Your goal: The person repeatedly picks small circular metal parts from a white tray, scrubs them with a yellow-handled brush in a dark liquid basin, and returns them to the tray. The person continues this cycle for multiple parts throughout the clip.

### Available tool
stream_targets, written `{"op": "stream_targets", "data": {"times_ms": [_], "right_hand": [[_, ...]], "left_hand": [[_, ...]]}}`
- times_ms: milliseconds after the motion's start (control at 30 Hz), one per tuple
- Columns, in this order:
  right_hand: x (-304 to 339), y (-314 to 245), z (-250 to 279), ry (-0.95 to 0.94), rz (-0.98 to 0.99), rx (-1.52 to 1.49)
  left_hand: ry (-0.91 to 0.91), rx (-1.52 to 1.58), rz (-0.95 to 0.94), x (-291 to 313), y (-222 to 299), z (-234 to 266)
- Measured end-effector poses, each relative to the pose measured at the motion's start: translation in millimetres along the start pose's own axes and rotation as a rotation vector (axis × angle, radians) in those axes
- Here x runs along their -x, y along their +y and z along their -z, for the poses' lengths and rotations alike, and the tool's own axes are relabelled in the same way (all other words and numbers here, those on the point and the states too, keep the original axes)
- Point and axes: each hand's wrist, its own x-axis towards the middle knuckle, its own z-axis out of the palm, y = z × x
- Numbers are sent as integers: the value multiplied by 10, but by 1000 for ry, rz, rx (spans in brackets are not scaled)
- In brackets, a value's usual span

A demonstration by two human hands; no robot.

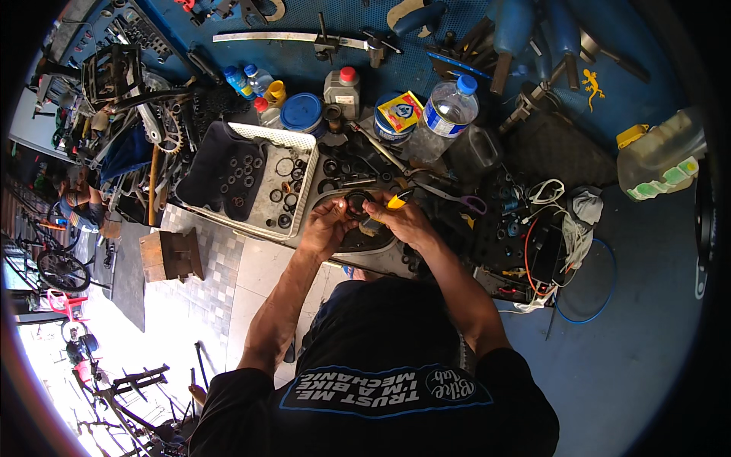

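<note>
Over the near edge of the bench, my two hands are close together. Closed fingers of my left hand (327, 225) grip a black ring-shaped part (356, 201) by its left side. My right hand (405, 222) is closed round a tool with a yellow-and-black handle (399, 199), its fingertips meeting the ring's right side. The tool's working end is mostly hidden by my fingers. Just left of my hands stands a white plastic tray (313, 167) with rings and bearings in it, several lying on a dark cloth (204, 175).
Scissors with a purple handle (476, 204) lie right of my hands. Behind stand a clear bottle with a blue cap (449, 114), a blue-lidded tub (301, 113) and a red-capped bottle (343, 91). Cables (548, 194) crowd the right; bike parts (156, 126) fill the left. A wooden box (169, 255) sits below.
</note>
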Motion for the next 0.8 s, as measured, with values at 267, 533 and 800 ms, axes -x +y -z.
{"op": "stream_targets", "data": {"times_ms": [267, 533, 800], "right_hand": [[13, -40, 89, 43, 43, 461], [281, 24, 202, 96, 427, 896], [332, -120, 231, 188, 212, 924]], "left_hand": [[135, -27, 39, -33, 83, 5], [122, 24, 8, -54, 131, 121], [143, -9, -28, -16, 145, 31]]}}
